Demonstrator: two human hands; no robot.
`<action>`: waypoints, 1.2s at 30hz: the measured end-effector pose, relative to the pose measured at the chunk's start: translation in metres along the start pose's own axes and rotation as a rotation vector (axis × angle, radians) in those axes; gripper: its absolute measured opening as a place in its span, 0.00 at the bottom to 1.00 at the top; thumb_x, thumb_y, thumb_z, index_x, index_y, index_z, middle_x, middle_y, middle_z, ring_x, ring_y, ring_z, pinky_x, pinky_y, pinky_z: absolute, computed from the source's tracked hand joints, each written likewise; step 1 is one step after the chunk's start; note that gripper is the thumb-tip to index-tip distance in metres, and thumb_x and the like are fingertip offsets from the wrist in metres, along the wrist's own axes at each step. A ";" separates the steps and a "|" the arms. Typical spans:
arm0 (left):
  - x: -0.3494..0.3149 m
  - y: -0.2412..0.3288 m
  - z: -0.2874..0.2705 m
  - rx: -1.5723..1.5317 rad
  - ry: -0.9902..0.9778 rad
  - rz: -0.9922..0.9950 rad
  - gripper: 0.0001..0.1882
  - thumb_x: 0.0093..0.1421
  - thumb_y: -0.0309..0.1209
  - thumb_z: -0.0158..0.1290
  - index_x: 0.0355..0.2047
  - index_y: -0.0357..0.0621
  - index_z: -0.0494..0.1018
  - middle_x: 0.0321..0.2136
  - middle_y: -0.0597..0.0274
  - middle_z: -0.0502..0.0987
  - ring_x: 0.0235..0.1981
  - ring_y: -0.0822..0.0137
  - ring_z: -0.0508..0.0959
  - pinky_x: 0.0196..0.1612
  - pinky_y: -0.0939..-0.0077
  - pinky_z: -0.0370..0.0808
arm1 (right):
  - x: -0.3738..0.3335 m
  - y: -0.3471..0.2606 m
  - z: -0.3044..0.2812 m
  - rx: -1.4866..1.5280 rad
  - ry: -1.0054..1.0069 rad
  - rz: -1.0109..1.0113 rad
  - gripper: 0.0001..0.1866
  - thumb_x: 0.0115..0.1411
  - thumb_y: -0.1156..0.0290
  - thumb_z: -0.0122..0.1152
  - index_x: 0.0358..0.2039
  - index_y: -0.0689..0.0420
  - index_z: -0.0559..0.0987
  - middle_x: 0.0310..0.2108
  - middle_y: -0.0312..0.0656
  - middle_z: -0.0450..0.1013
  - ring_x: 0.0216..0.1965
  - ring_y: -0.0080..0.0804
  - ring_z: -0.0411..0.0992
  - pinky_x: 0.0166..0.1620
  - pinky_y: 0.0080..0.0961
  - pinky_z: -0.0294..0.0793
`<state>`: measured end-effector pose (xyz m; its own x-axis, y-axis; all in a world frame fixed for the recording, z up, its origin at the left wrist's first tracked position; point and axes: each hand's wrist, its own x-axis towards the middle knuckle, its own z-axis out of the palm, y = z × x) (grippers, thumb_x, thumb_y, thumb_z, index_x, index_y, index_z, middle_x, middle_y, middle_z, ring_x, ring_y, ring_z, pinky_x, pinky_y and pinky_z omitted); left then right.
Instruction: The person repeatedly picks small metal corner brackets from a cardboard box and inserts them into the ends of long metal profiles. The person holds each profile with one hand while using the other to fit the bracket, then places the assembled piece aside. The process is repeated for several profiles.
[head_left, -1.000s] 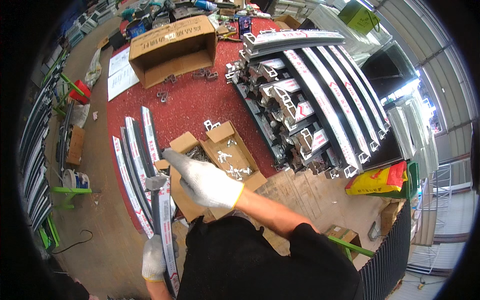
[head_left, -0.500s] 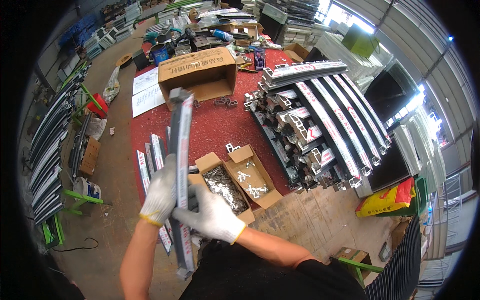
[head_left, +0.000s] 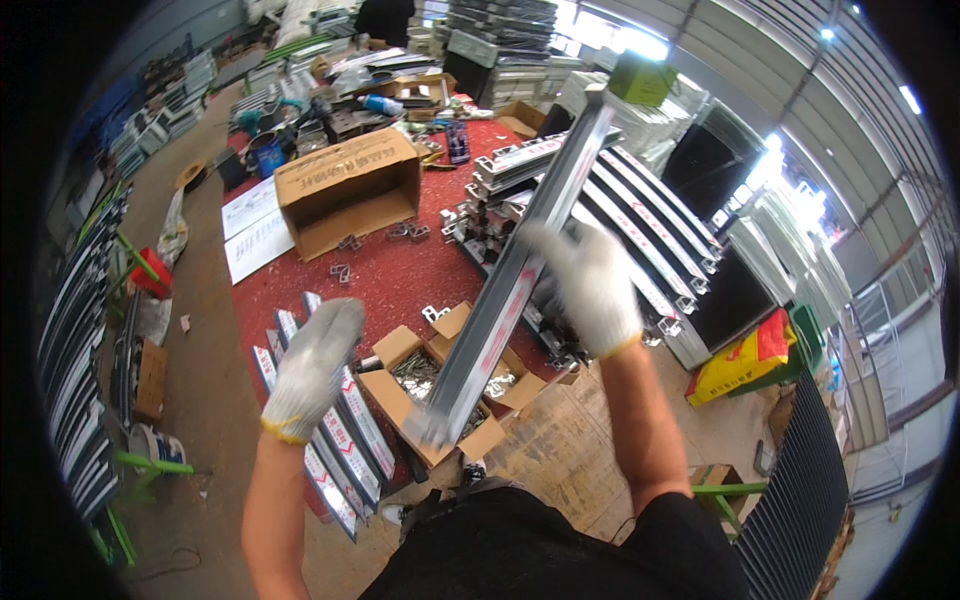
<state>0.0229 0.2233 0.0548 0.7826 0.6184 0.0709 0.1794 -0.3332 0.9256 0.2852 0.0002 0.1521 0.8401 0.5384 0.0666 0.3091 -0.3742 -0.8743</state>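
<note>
A long grey metal profile (head_left: 487, 325) with a printed film strip slants through the air before me. My right hand (head_left: 590, 290), in a white knit glove, grips it near its middle; some fingers are hidden behind it. My left hand (head_left: 318, 365), gloved alike, is off the profile with fingers stretched out and nothing in it. Beneath that hand several similar profiles (head_left: 345, 440) lie side by side at the table's near left. Under the held profile's lower end sits an open carton (head_left: 395, 398) of small metal parts, beside a second small carton (head_left: 520, 392).
A stack of profiles (head_left: 640, 215) rises on the right of the red table (head_left: 400, 285). Further back are a large open cardboard box (head_left: 345, 175), white paper sheets (head_left: 255, 230) and cluttered tools. A yellow-red bag (head_left: 740, 360) stands right; racked profiles (head_left: 75, 380) line the left.
The profile has swung from near upright in front of me to a slant on the right, carried by my right hand. My left hand has let go of it. The view has shifted.
</note>
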 end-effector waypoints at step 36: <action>-0.107 -0.121 -0.032 -0.229 0.463 -0.632 0.36 0.82 0.48 0.48 0.75 0.28 0.66 0.68 0.37 0.75 0.67 0.42 0.79 0.70 0.44 0.77 | 0.317 0.083 -0.043 -0.742 0.135 -0.003 0.26 0.62 0.55 0.64 0.54 0.55 0.92 0.59 0.55 0.85 0.59 0.54 0.85 0.61 0.47 0.84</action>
<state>-0.1018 0.2199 -0.0531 0.2398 0.8891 -0.3898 0.3387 0.2996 0.8919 0.5966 0.1072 0.1213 0.8714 0.4607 0.1688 0.4904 -0.8091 -0.3238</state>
